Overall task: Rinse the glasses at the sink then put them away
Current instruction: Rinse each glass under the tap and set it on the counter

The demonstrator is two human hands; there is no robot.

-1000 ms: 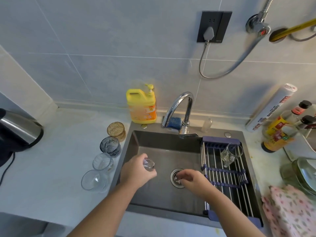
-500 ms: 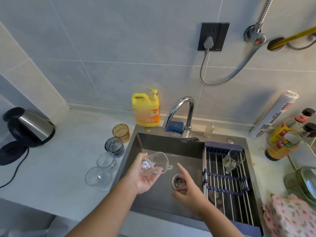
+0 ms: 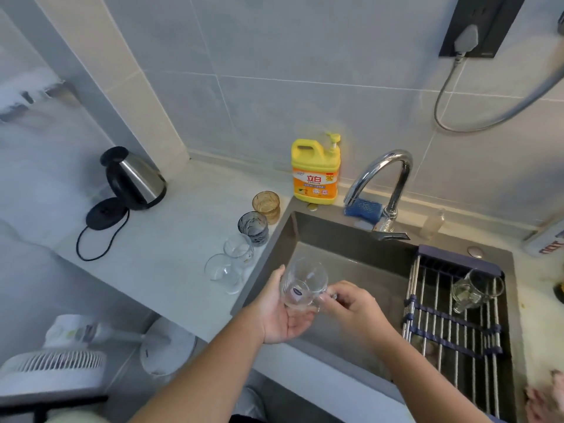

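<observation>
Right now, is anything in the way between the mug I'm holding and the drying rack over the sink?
Nothing visible blocks it. The clear mug, held by the left hand and right hand, has open sink between it and the rack. One glass mug occupies the rack's far end; the near bars are free.

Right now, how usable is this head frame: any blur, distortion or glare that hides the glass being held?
Head view: wide-angle bend curves the wall tiles and counter edge; the left margin is smeared with blur; the centre is sharp enough, so the clear glass mug reads well between the left hand and right hand; a mild highlight sits on the faucet.
</observation>
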